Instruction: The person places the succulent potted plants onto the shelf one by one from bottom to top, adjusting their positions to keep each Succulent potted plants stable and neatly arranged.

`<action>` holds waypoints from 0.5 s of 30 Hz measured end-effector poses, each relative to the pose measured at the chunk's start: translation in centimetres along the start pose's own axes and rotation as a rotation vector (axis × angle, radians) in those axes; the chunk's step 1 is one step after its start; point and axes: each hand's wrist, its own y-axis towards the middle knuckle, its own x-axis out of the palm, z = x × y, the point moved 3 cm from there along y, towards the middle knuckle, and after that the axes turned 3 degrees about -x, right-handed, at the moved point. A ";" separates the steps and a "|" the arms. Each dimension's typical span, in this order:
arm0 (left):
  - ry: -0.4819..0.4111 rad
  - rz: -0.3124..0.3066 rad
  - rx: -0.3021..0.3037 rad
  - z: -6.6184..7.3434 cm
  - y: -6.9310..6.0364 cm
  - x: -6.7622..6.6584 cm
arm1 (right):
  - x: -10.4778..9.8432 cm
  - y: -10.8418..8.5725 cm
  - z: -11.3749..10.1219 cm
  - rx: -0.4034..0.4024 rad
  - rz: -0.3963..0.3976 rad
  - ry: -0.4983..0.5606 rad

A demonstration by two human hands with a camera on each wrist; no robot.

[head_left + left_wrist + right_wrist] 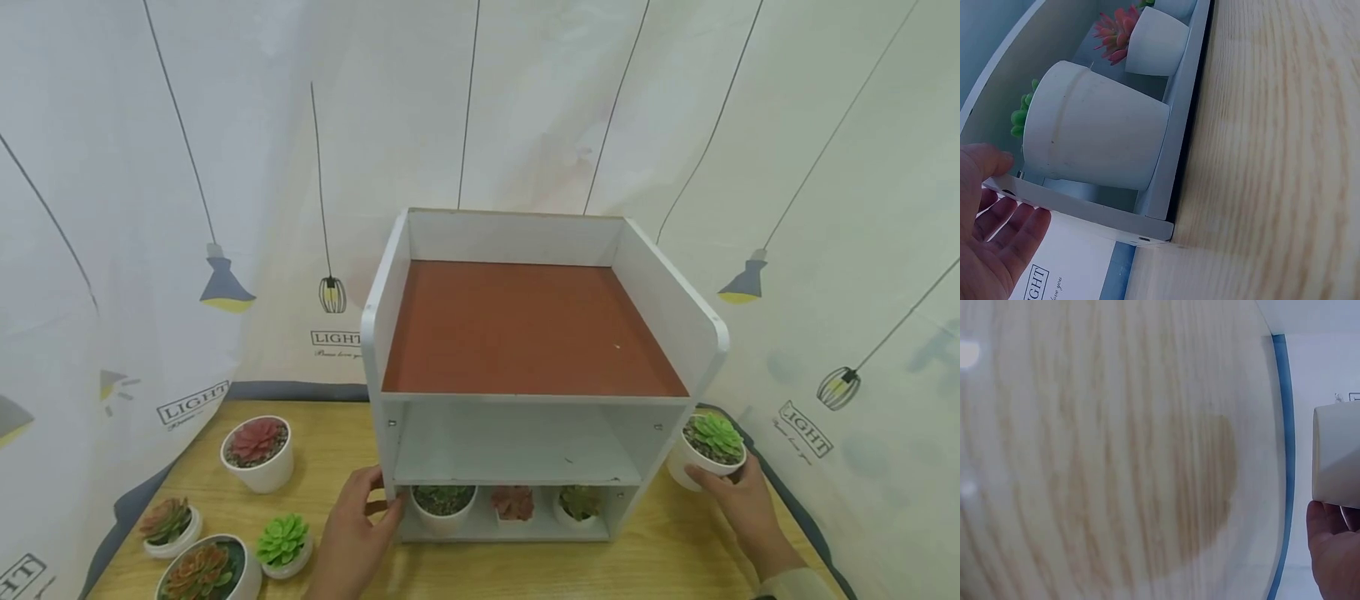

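Note:
A white two-tier shelf with a brown top board stands mid-table. My left hand grips its left side panel low down; in the left wrist view the thumb lies inside the panel and the fingers outside. Right of the shelf, my right hand holds a green succulent in a white pot. That pot is cut off by the right wrist view's edge. On the bottom tier sit a large potted succulent, a red succulent and a dark green one.
Left of the shelf stand a red potted succulent, a reddish-green one, an orange one and a small bright green one. A lamp-printed cloth hangs behind the wooden table.

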 end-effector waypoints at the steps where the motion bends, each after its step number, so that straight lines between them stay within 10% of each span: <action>1: -0.003 -0.001 -0.002 0.0 0.0 0.0 | 0.0 0.0 -0.1 -0.006 -0.007 -0.006; 15: -0.007 -0.002 -0.012 0.1 0.1 0.2 | 0.3 -1.4 -2.1 -0.009 -0.043 0.002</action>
